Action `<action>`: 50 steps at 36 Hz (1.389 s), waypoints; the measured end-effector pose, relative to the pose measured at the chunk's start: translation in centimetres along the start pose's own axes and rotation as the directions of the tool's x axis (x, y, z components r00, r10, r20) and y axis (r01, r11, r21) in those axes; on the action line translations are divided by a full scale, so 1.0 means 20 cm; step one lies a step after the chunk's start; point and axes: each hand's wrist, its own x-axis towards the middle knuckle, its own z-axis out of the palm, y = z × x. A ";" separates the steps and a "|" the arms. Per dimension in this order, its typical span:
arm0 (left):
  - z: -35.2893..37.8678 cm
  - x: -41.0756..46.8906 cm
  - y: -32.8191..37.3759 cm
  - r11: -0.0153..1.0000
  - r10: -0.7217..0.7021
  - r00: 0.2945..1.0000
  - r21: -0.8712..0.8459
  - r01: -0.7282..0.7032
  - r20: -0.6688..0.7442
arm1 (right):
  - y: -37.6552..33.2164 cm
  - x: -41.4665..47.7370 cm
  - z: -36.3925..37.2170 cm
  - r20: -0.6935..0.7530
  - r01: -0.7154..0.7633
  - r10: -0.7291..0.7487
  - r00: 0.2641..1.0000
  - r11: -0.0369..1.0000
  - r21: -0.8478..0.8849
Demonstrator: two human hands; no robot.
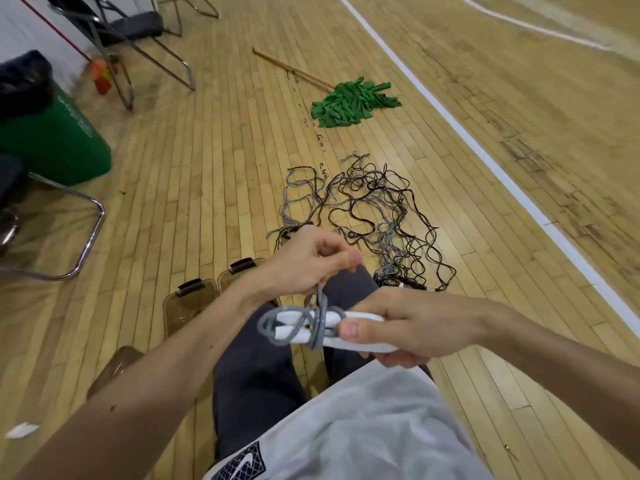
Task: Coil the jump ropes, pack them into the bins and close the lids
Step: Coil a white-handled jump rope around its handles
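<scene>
Head view: your right hand [398,327] grips the white handles [367,347] together over your lap, steadying them while your left hand [304,261] pinches the grey rope [322,301], likely to wrap them; bins [188,303] are beside your left leg.

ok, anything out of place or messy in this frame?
Yes. A green mop lies flat on the gym floor rather than stored upright. Nearer the camera, the loose jump ropes sprawl in one tangled heap, grey and dark cords crossing. A white paper scrap lies on the floor at lower left.
</scene>
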 end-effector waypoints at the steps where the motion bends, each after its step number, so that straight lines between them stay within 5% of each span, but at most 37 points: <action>1: 0.00 0.00 -0.01 0.999 0.007 1.000 -0.041 -0.009 -0.030 | 0.00 0.00 0.00 -0.006 0.007 -0.007 1.000 1.000 0.023; 9: 0.07 -0.01 -0.10 0.989 0.068 0.990 -0.123 -0.084 -0.127 | 0.09 0.01 -0.04 -0.123 0.071 -0.056 0.991 0.990 0.125; 17: 0.14 -0.08 -0.12 0.956 -0.159 0.978 -0.269 0.117 -0.138 | 0.15 0.02 -0.06 -0.265 0.090 -0.019 0.964 0.962 0.259; 26: 0.19 -0.12 -0.14 0.942 -0.181 0.970 -0.312 0.124 -0.163 | 0.24 0.06 -0.12 -0.447 0.040 0.085 0.890 0.964 0.263; 32: 0.21 -0.14 -0.16 0.922 -0.247 0.968 -0.320 0.218 -0.052 | 0.30 0.07 -0.14 -0.533 0.033 0.113 0.839 0.966 0.257; 38: 0.22 -0.17 -0.17 0.948 -0.285 0.958 -0.157 0.277 -0.032 | 0.37 0.08 -0.17 -0.630 -0.069 0.165 0.759 0.982 0.173; 43: 0.23 -0.20 -0.12 0.955 -0.171 0.982 0.233 0.184 -0.073 | 0.41 0.12 -0.15 -0.685 -0.220 0.199 0.701 0.974 0.058; 50: 0.18 -0.23 -0.01 0.765 -0.025 0.999 0.643 0.045 -0.041 | 0.40 0.15 -0.14 -0.697 -0.364 0.197 0.690 0.926 -0.099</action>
